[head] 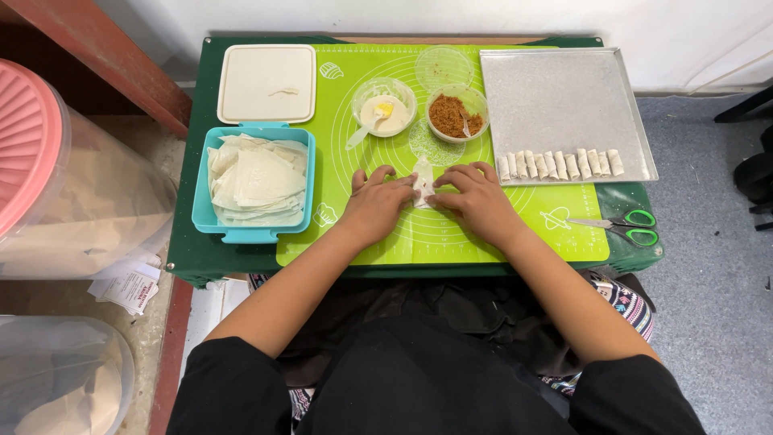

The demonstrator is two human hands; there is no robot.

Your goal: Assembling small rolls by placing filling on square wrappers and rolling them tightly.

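Left hand [377, 203] and right hand [477, 196] press curled fingers onto a small white pastry wrapper [423, 187] lying between them on the green mat [515, 229]; judged thin, soft, tearable, best held at its edges.

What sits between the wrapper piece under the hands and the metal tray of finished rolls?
Nothing visible. The wrapper piece lies under the left hand and right hand; only bare green mat separates it from the tray.
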